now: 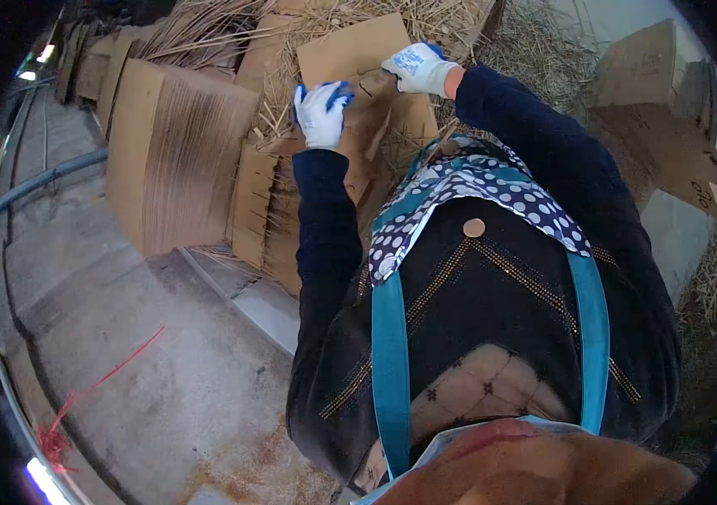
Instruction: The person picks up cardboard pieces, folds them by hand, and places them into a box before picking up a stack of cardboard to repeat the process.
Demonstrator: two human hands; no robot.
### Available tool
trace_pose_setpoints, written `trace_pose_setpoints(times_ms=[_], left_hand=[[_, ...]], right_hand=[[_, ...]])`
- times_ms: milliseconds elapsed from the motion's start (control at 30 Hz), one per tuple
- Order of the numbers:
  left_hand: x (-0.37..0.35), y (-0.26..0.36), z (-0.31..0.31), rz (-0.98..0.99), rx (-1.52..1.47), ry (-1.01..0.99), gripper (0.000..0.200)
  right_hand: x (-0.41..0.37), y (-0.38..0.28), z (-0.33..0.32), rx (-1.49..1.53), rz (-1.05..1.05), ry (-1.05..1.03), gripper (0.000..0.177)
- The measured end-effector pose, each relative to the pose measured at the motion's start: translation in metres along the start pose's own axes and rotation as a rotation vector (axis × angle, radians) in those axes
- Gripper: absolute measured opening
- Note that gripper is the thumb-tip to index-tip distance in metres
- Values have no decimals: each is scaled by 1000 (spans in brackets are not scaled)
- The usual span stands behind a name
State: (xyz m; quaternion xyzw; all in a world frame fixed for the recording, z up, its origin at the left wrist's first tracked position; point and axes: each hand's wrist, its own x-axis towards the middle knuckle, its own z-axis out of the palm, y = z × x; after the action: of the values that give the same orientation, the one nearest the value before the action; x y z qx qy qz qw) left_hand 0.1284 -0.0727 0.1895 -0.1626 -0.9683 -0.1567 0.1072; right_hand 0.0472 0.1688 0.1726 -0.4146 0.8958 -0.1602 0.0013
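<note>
My left hand [321, 115], in a white glove with blue fingertips, hovers over or touches a brown cardboard box, its fingers slightly bent and apart. My right hand [422, 69], gloved the same way, is at the right edge of an upright cardboard flap [350, 49]. Its fingers are mostly hidden, so its hold is unclear. Between the hands lies the shadowed brown cardboard [367, 105], with a small dark slot near the right hand. Below my left hand is another carton side [252, 206] with dark slits.
A thick stack of flat cardboard [182, 156] stands at left. Dry straw-like stalks [544, 63] lie behind and around the boxes. Another large carton [657, 109] is at right. A grey pipe [47, 178] and red string [127, 362] are on the left floor.
</note>
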Motion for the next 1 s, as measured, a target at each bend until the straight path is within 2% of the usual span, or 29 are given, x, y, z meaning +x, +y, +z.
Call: trace_pose_setpoints(times_ms=[33, 100, 133, 233, 267, 300, 367, 400, 500, 567, 600, 633, 667, 733, 767, 833, 867, 933, 967, 1000], left_hand=[[2, 6, -6, 1, 1, 2, 48], [4, 28, -32, -410, -1173, 495, 45], [-1, 25, -48, -414, -1168, 496, 45], [-20, -4, -112, -370, -899, 449, 50], [-22, 20, -123, -301, -774, 380, 80], [-27, 7, -124, -303, -769, 381, 80], [-42, -33, -115, -333, 542, -175, 108], [-41, -41, -102, -310, 530, -262, 124], [-43, -50, -50, -164, 545, -84, 97], [-42, -51, -19, -515, -627, -179, 70], [-48, -57, 6, -458, -721, 6, 41], [-46, -52, 4, -460, -721, 8, 41], [-42, -42, -6, -511, -554, -3, 34], [-37, -15, -26, -594, -308, -10, 23], [-42, -25, -18, -595, -307, -9, 23], [-48, -41, -6, -508, -404, 83, 26], [-46, -36, -9, -507, -404, 81, 26], [-45, -27, -13, -431, -9, 85, 18], [-46, -24, -8, -432, -5, 82, 18], [-47, -23, 0, -494, -11, 245, 20]], right_hand=[[-1, -1, 0, -11, 10, -18, 35], [-1, 0, -2, -11, 27, -24, 36], [-2, -2, -1, -10, 43, -34, 36], [1, -2, 4, -19, 65, -43, 37], [2, -1, 2, -31, 50, -35, 38], [3, -1, 0, -28, 47, -34, 38], [7, 2, -4, -36, 37, -46, 39], [8, 6, -3, -30, 14, -54, 37], [9, 12, -14, -61, -68, -85, 36], [5, 15, -18, -62, -79, -97, 35], [5, 16, -15, -79, -74, -104, 39], [7, 17, -12, -97, -68, -107, 43], [8, 16, -14, -95, -69, -110, 43], [10, 14, -20, -32, -49, -118, 57], [11, 4, -30, -32, -50, -117, 57], [20, -23, -46, -316, -185, -48, 73], [29, -32, -43, -316, -183, -48, 73], [40, -54, -22, -121, -302, -101, 77], [47, -36, 34, 0, -448, 49, 66], [49, -39, 35, -17, -382, -9, 59]])
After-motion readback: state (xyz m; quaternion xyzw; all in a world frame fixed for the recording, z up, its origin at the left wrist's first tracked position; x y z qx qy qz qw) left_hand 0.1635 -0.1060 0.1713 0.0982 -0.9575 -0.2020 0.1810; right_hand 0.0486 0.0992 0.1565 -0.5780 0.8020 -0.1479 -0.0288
